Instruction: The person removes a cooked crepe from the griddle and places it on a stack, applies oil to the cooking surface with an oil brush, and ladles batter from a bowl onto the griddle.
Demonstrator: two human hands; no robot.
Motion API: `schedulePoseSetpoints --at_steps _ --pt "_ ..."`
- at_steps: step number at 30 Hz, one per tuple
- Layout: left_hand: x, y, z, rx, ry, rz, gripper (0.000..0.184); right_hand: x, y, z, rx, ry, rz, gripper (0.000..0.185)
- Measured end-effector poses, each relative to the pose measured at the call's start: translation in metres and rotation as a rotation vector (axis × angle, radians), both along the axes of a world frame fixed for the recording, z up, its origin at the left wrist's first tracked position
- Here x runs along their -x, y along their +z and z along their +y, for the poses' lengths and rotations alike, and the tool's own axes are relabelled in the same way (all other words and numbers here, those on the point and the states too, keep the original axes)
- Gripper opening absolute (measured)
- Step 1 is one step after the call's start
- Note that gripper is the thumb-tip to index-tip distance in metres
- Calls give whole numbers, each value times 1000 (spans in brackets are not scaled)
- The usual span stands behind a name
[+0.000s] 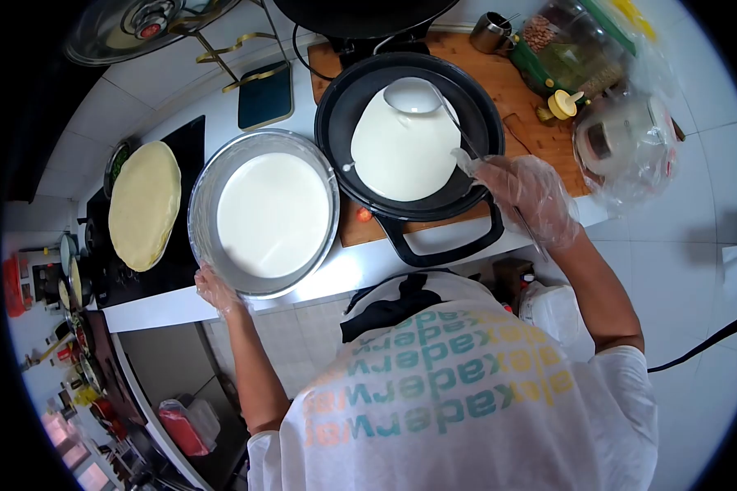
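Observation:
My right hand (536, 196), in a clear plastic glove, is closed around the long metal handle of a ladle (415, 96). The ladle's bowl rests over white batter (405, 159) spread in a black round pan (327, 123). To the left stands a large metal bowl (203, 225) of white liquid (272, 214). At the bowl's lower left rim is my left hand (219, 292), also gloved, with its fingers pressed to the edge. A small white drip lies on the pan's left side.
A stack of pale flatbreads (145, 206) lies at the left over a black hob (190, 155). Behind are a dark square board (266, 96) and a metal cup (491, 33). Plastic-wrapped jars (622, 143) and a yellow-capped bottle (562, 105) stand right of the pan.

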State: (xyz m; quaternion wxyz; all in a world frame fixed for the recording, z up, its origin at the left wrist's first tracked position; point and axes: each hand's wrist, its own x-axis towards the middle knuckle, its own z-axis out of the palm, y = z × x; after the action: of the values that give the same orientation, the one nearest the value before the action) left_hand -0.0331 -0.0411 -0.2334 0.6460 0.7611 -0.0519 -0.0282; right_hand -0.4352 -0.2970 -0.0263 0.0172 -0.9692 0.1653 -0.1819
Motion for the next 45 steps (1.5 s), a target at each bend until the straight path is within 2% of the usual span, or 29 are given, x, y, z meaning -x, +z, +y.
schedulePoseSetpoints --at_steps 1,4,7,10,13,16,22,25,28,32,35,39,42,43,45 --pt "2 2 -2 52 2 13 24 1 0 -1 -28 -5 30 60" --pt "3 3 -1 41 3 32 22 2 -15 -2 57 69 -123 59" --pt "-2 -8 2 142 -30 27 22 0 -14 0 20 19 -69 56" --pt "7 4 -3 194 -18 76 23 -1 -12 5 8 -58 2 50" --pt "13 19 -8 65 -8 77 23 -8 -9 5 23 -13 -170 41" --pt "10 14 -5 20 8 63 24 -12 -7 5 -23 -61 -118 38" --pt "16 16 -7 151 15 139 25 -19 -12 5 45 -50 -134 25" --pt "12 15 -10 142 16 145 24 -20 -21 -1 -47 -69 -339 18" --pt "13 15 -9 148 33 160 23 -26 -22 6 -710 -397 -616 14" --pt "15 19 -12 160 32 160 24 -41 -13 -13 -1076 -844 -960 24" --pt "11 13 -9 76 38 110 24 -28 -33 -22 -1193 -796 -1074 25" --pt "14 18 -10 105 32 181 24 -43 -27 5 -1366 -673 -1088 27" --pt "18 24 -13 168 27 192 23 -80 -27 38 -1406 -570 -924 33" --pt "18 24 -11 175 16 184 23 -89 -37 46 -1510 -456 -915 32" --pt "16 23 -11 170 11 174 22 -116 -42 65 -1656 -613 -694 31"
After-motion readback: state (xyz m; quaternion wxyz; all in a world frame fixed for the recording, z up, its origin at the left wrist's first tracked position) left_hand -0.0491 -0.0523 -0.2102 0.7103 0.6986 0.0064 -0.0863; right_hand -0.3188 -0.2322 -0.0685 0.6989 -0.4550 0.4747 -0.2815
